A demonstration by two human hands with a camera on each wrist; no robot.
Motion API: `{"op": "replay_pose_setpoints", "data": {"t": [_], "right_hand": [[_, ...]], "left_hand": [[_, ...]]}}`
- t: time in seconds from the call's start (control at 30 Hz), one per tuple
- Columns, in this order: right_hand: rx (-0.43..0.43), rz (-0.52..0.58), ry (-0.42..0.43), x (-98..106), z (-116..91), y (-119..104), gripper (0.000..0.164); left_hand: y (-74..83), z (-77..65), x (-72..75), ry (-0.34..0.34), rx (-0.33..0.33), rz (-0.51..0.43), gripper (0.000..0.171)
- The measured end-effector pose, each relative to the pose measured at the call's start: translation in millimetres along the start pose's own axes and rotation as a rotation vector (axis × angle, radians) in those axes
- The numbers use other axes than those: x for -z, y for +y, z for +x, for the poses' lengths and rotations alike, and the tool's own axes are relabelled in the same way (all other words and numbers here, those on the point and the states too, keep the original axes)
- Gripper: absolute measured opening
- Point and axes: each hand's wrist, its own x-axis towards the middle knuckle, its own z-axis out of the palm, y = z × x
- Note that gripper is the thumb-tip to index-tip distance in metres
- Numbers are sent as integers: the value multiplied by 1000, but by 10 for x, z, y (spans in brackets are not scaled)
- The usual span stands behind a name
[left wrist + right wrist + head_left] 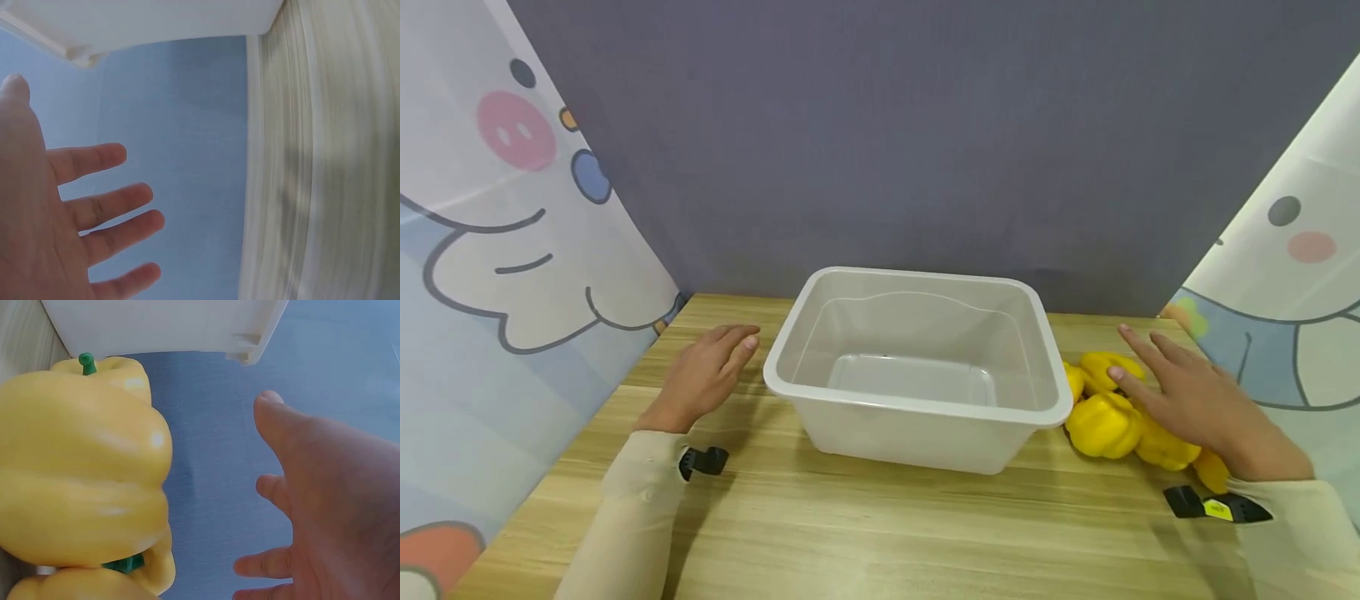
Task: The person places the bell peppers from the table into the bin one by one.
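Observation:
A white plastic tub (917, 425) with nothing in it stands mid-table. To its left hovers my left hand (703, 375), fingers extended and holding nothing; the left wrist view shows the spread fingers (112, 206) below the tub's wall (156, 22). My right hand (1195, 400) is over the yellow bell peppers (1103, 425) on the tub's right, fingers spread and nothing in its grasp. In the right wrist view a large pepper (81, 469) lies beside the open palm (344, 494), with a gap between them. Green stems (87, 363) show on the peppers there.
The wooden table (865, 533) carries the tub and several peppers piled at its right. A dark grey panel (910, 142) rises behind the table. Cartoon-printed sheets flank it on the left (467, 250) and the right (1300, 275).

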Motion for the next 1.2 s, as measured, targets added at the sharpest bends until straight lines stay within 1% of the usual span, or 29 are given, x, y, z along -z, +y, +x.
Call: {"op": "replay_pose_setpoints", "data": {"t": [0.1, 0.2, 0.37, 0.5, 0.6, 0.73, 0.87, 1.0, 1.2], "right_hand": [[15, 5, 8, 17, 11, -4, 74], [13, 25, -6, 34, 37, -9, 73], [3, 71, -27, 45, 83, 6, 72], [17, 123, -26, 18, 51, 24, 71], [41, 167, -7, -22, -12, 26, 69], [74, 207, 65, -72, -87, 44, 63], [73, 223, 138, -90, -123, 52, 57], [51, 188, 199, -103, -132, 30, 54], [22, 133, 283, -158, -149, 6, 49]], "left_hand": [[5, 19, -6, -4, 18, -34, 53], [14, 38, 10, -7, 32, -72, 55], [16, 50, 32, 23, 31, -129, 54], [24, 27, -33, 45, 15, -162, 52], [40, -8, -114, 39, 17, -200, 53], [84, 1, -190, 28, 34, -296, 54], [125, 50, -217, 19, 31, -402, 54], [145, 74, -220, 7, 32, -484, 55], [168, 97, -218, 12, 16, -585, 55]]}}
